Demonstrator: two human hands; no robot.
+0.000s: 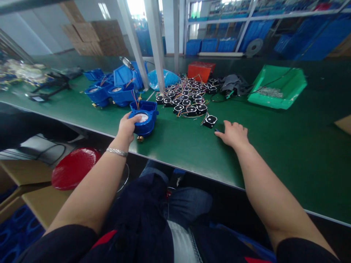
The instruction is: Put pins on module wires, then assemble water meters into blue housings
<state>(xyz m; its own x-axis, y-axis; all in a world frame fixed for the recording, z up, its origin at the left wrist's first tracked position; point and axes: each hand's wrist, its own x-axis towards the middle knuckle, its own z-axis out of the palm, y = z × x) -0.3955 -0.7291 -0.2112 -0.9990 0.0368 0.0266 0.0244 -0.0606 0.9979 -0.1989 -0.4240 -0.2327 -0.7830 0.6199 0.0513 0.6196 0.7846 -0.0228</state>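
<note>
My left hand (128,128) grips the left side of a blue water meter housing (146,128), thumb over the rim beside its white round dial (143,117). A brass fitting (140,138) sticks out at the bottom, and thin wires rise from the back of the housing. My right hand (235,134) lies on the green table, fingers spread, thumb apart. At its thumb tip is a small dark piece (216,130), too small to make out. Just left of that hand sits a black module with a white edge and wires (210,121).
Several similar black wired modules (191,110) are heaped mid-table. More blue meter housings (122,95) stand at left, near metal posts (155,44). A red box (201,72), a blue bag (163,79) and a green bin of small metal parts (287,100) stand behind. A red stool (75,168) is below left.
</note>
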